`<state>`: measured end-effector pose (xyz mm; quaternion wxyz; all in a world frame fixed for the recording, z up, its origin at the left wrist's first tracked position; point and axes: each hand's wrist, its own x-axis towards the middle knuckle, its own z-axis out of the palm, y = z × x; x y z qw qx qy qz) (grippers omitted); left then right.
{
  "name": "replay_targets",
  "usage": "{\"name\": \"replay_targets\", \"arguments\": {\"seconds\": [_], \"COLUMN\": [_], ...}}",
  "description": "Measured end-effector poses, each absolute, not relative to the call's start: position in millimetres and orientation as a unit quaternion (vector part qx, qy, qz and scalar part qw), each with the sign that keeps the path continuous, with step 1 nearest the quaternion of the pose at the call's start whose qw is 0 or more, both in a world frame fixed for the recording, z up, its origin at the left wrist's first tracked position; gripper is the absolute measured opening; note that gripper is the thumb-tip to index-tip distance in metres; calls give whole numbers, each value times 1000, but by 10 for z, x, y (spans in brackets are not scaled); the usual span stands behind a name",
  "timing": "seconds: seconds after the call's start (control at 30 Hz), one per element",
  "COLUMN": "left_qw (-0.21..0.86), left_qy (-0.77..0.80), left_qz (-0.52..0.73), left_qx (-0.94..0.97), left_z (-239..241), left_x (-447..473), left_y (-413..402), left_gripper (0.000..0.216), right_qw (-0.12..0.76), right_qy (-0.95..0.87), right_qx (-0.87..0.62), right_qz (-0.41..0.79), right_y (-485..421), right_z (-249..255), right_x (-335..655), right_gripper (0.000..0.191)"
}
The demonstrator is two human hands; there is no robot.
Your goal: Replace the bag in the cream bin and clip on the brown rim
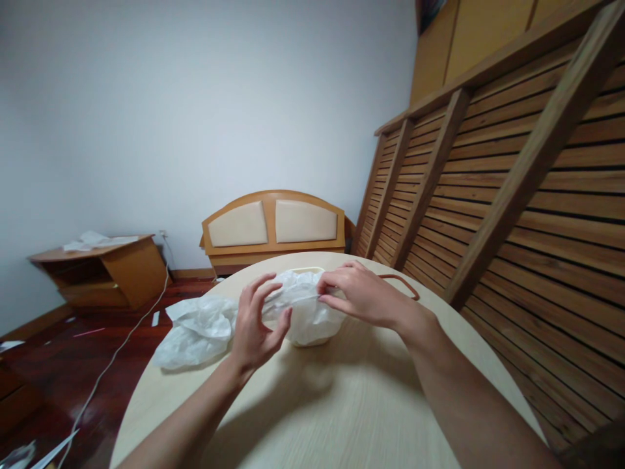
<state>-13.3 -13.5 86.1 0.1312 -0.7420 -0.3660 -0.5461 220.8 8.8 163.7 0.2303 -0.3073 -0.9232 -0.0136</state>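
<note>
In the head view, a thin whitish, see-through plastic bag (pixel 312 319) lies over a pale container on the table, whose cream rim (pixel 307 269) shows at the far side. My right hand (pixel 354 293) pinches the bag's edge between thumb and forefinger, on the right. At the bag's left side is my left hand (pixel 258 319), thumb and fingers curved and apart, with nothing plainly gripped. Some of the plastic passes close to its fingers; whether they touch I cannot tell. A second crumpled white plastic bag (pixel 200 332) rests left of my left hand.
All this is on a round pale wooden table (pixel 381 404). A brown curved strip (pixel 403 283), perhaps a handle, lies behind my right wrist. Wooden slatted panels (pixel 488 195) lean along the right. Beyond stand a headboard (pixel 273 225) and a low cabinet (pixel 131 270). A white cable (pixel 117 352) crosses the floor.
</note>
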Motion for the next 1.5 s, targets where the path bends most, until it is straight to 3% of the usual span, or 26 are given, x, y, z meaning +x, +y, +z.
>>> {"name": "replay_targets", "arguments": {"seconds": [0.1, 0.23, 0.3, 0.43, 0.6, 0.87, 1.13, 1.27, 1.5], "left_qw": [112, 31, 6, -36, -35, -33, -47, -54, -72], "left_qy": [-332, -327, -343, -383, -422, -463, -493, -491, -488], "left_qz": [-455, -335, -325, -358, -385, -459, -514, -509, -444], "left_qx": [-819, -883, -881, -851, -820, -757, -701, -704, -748], "left_z": [1199, 1560, 1633, 1629, 1599, 1563, 1508, 1510, 1506], "left_x": [-63, 39, 83, 132, 80, -132, -320, -309, -137], "left_y": [-148, -106, -79, -28, 52, 230, 441, 436, 328], "left_gripper": [49, 23, 11, 14, 20, 31, 34, 36, 36], "right_qw": [237, 261, 286, 337, 308, 260, 309, 382, 477], "right_qy": [-928, -923, -913, -889, -885, -886, -842, -791, -687], "right_qx": [-287, -282, -290, -305, -346, -380, -405, -414, -544], "right_qz": [-17, -4, 10, 48, 49, 47, 180, 240, 67], "right_y": [61, 30, 34, 80, 167, 248, 330, 435, 566], "right_z": [1667, 1699, 1701, 1684, 1676, 1710, 1694, 1661, 1587], "right_x": [2203, 2220, 2243, 2321, 2455, 2567, 2757, 2826, 2944], "right_gripper": [5, 3, 6, 24, 43, 12, 26, 26, 15]}}
